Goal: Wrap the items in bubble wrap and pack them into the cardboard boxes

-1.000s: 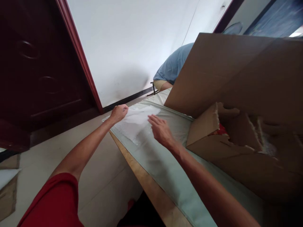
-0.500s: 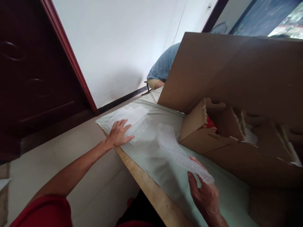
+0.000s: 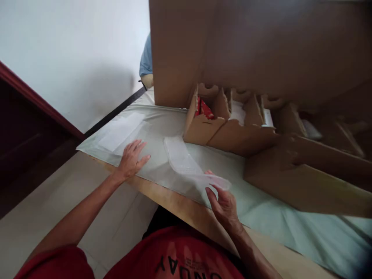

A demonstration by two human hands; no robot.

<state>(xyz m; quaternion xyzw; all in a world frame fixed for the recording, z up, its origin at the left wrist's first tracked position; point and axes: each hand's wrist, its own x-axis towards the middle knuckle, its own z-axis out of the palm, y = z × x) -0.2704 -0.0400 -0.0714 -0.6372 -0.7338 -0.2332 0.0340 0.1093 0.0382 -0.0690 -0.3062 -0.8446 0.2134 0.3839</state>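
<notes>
My left hand (image 3: 131, 159) lies flat with fingers spread on a sheet of clear bubble wrap (image 3: 122, 131) near the table's left corner. My right hand (image 3: 222, 201) pinches the near end of a second strip of bubble wrap (image 3: 183, 161), which runs away from me over the pale green table cover (image 3: 279, 228). Both hands are in front of an open cardboard box (image 3: 232, 131) with cardboard dividers; something red (image 3: 203, 109) shows in one compartment.
A big cardboard flap (image 3: 247, 46) stands up behind the box. The wooden table edge (image 3: 174, 201) runs close to my red shirt. Another person in a blue top (image 3: 145, 58) is partly hidden behind the flap. A dark red door frame (image 3: 35, 100) is at left.
My view has swung right and closer to the box. My left hand went from gripping the sheet's corner to lying flat on it. My right hand took up a bubble wrap strip and pulled it towards me.
</notes>
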